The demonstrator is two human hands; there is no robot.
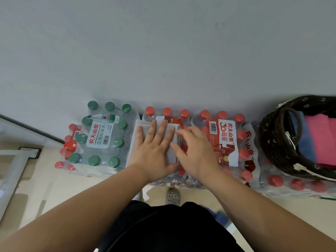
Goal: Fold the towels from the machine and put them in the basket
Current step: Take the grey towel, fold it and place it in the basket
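Shrink-wrapped water-bottle packs (228,142) line a grey wall. Folded grey towel (133,140) on top, long axis near-far. Left hand (154,151) flat, pressing it; right hand (197,153) at its right edge, grip unclear. Dark wicker basket (272,142) lies right, right hand nearer.

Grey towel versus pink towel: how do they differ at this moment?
The grey towel lies on the bottle packs; the pink towel sits in the basket. The left hand and right hand rest on the grey towel; no hand touches the pink towel. Both look folded.
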